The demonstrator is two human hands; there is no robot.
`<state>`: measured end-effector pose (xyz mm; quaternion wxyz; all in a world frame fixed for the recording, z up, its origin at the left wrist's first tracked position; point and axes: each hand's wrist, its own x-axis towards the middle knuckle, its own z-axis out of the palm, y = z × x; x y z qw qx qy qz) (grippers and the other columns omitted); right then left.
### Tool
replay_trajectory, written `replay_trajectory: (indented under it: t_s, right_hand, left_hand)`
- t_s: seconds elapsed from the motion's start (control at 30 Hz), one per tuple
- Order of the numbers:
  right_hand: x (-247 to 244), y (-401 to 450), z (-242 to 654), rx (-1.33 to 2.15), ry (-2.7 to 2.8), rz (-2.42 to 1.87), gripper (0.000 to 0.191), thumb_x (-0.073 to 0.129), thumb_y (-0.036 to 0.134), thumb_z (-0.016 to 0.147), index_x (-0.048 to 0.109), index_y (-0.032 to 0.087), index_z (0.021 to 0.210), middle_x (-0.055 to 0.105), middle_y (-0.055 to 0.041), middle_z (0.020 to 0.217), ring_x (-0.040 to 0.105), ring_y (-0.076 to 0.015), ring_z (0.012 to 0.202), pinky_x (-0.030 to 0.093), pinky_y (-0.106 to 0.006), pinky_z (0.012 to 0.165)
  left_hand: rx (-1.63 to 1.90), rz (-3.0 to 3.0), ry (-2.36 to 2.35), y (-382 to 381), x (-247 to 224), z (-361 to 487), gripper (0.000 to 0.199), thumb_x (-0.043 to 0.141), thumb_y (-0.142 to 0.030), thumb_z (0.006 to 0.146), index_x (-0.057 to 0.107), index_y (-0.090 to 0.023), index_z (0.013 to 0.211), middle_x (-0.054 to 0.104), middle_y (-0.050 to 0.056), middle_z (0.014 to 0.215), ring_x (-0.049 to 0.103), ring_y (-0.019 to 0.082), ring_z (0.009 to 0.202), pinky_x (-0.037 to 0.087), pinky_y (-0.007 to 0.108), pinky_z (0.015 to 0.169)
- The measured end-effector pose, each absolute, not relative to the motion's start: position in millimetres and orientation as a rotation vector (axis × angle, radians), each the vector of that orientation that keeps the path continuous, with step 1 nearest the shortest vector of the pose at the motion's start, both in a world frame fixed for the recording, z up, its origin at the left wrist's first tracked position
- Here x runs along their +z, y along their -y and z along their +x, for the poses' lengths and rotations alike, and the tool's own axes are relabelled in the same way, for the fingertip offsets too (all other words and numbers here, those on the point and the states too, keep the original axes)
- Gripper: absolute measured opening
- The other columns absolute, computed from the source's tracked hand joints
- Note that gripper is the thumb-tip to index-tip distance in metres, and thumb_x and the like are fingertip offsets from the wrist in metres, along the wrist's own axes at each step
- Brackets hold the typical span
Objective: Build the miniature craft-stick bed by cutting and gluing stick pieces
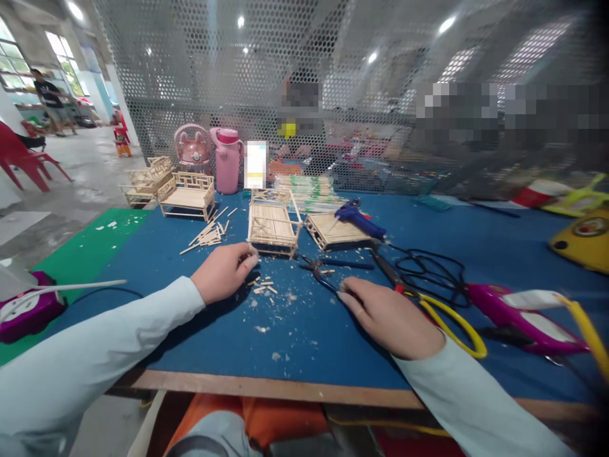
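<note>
My left hand point(222, 274) is closed, its thumb and fingertips pinched beside the near left corner of a small bed-shaped frame of pale sticks point(272, 222). What lies between those fingertips is too small to tell. My right hand point(392, 315) has its fingertips together on the lower handle of dark-handled pliers point(316, 266). The pliers lie spread on the blue table top, jaws pointing to the frame. Several short cut sticks point(264, 285) lie between my hands. A flat stick panel point(335, 230) sits right of the frame, with a blue glue gun point(359, 219) on it.
Stick benches point(188, 195) and loose sticks point(209, 235) are at left. A pink thermos point(228, 162) stands before the mesh screen point(352, 139). Yellow-handled scissors point(457, 330), black cable point(428, 266) and a purple power strip point(523, 317) lie at right. Another purple strip point(33, 308) is at left.
</note>
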<state>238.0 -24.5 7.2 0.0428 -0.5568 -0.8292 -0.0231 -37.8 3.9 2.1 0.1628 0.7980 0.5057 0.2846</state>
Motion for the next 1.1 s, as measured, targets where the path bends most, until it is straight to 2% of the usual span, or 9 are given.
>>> replay_trajectory:
  t_s: [0.1, 0.23, 0.43, 0.63, 0.77, 0.87, 0.93, 1.03, 1.1]
  right_hand:
    - [14.9, 17.9, 242.2, -0.018, 2.59, -1.657, 0.026, 0.037, 0.031, 0.087, 0.059, 0.021, 0.079, 0.068, -0.0058, 0.079, 0.063, -0.0193, 0.072, 0.042, -0.028, 0.063]
    - [28.5, -2.7, 237.8, -0.097, 2.594, -1.754, 0.024, 0.043, 0.025, 0.084, 0.064, 0.022, 0.094, 0.07, -0.0064, 0.094, 0.064, -0.0211, 0.083, 0.042, -0.029, 0.067]
    - [22.8, -27.6, 229.1, -0.039, 2.66, -1.784, 0.013, 0.049, 0.023, 0.08, 0.061, 0.02, 0.082, 0.068, -0.0044, 0.079, 0.061, -0.0168, 0.07, 0.038, -0.024, 0.059]
    - [26.7, -19.1, 227.6, -0.177, 2.564, -1.808, 0.027, 0.041, 0.015, 0.08, 0.058, 0.019, 0.1, 0.068, -0.0077, 0.092, 0.062, -0.0179, 0.077, 0.039, -0.025, 0.063]
    - [39.4, 0.4, 212.5, -0.188, 2.648, -1.816, 0.013, 0.048, 0.027, 0.079, 0.059, 0.021, 0.076, 0.068, -0.0054, 0.08, 0.061, -0.0184, 0.068, 0.036, -0.026, 0.056]
    - [41.9, 12.8, 211.3, -0.154, 2.682, -1.914, 0.015, 0.053, 0.032, 0.076, 0.056, 0.022, 0.066, 0.066, -0.0044, 0.069, 0.06, -0.0185, 0.059, 0.031, -0.026, 0.049]
    - [40.1, 16.8, 218.8, -0.133, 2.675, -1.887, 0.014, 0.049, 0.027, 0.077, 0.055, 0.022, 0.066, 0.065, -0.004, 0.068, 0.059, -0.0178, 0.058, 0.032, -0.026, 0.049]
    - [38.1, 18.8, 235.8, -0.13, 2.567, -1.928, 0.016, 0.042, 0.016, 0.077, 0.056, 0.023, 0.078, 0.067, -0.0052, 0.074, 0.062, -0.0192, 0.063, 0.037, -0.027, 0.053]
    - [39.4, 19.9, 246.6, -0.096, 2.473, -2.016, 0.015, 0.046, 0.017, 0.075, 0.056, 0.022, 0.084, 0.067, -0.0077, 0.08, 0.063, -0.022, 0.069, 0.041, -0.029, 0.057]
  left_hand:
    - [0.828, 2.256, -1.485, -8.1, 1.1, -41.7, 0.02, 0.047, -0.029, 0.083, 0.063, -0.016, 0.085, 0.066, 0.002, 0.07, 0.056, 0.013, 0.06, 0.041, 0.025, 0.059]
    - [0.797, 2.26, -1.494, -10.2, 0.7, -43.5, 0.022, 0.046, -0.029, 0.082, 0.063, -0.016, 0.078, 0.066, 0.003, 0.07, 0.055, 0.013, 0.059, 0.039, 0.024, 0.058]
    - [0.747, 2.307, -1.57, -10.6, 5.3, -45.0, 0.024, 0.047, -0.031, 0.082, 0.066, -0.017, 0.079, 0.066, 0.003, 0.068, 0.054, 0.014, 0.058, 0.037, 0.025, 0.058]
    - [0.514, 2.426, -1.589, -17.9, 7.7, -56.3, 0.014, 0.057, -0.025, 0.075, 0.067, -0.018, 0.082, 0.067, 0.004, 0.071, 0.057, 0.015, 0.063, 0.038, 0.025, 0.059]
    - [0.454, 2.453, -1.542, -20.8, 8.2, -60.8, 0.011, 0.059, -0.023, 0.073, 0.068, -0.019, 0.078, 0.067, 0.003, 0.07, 0.057, 0.015, 0.062, 0.037, 0.024, 0.058]
    - [0.469, 2.454, -1.457, -18.1, 9.8, -57.7, 0.011, 0.058, -0.024, 0.075, 0.068, -0.018, 0.076, 0.067, 0.003, 0.07, 0.057, 0.014, 0.063, 0.038, 0.024, 0.059]
    - [0.479, 2.47, -1.37, -14.4, 11.1, -53.9, 0.012, 0.057, -0.024, 0.076, 0.067, -0.018, 0.075, 0.067, 0.002, 0.07, 0.057, 0.014, 0.062, 0.038, 0.023, 0.059]
    - [0.527, 2.501, -1.304, -7.9, 13.1, -47.0, 0.013, 0.055, -0.023, 0.079, 0.067, -0.018, 0.076, 0.066, 0.002, 0.071, 0.056, 0.013, 0.063, 0.039, 0.023, 0.061]
    - [0.58, 2.531, -1.235, -3.1, 13.7, -41.1, 0.017, 0.052, -0.025, 0.082, 0.067, -0.018, 0.081, 0.065, 0.004, 0.078, 0.057, 0.014, 0.07, 0.041, 0.024, 0.066]
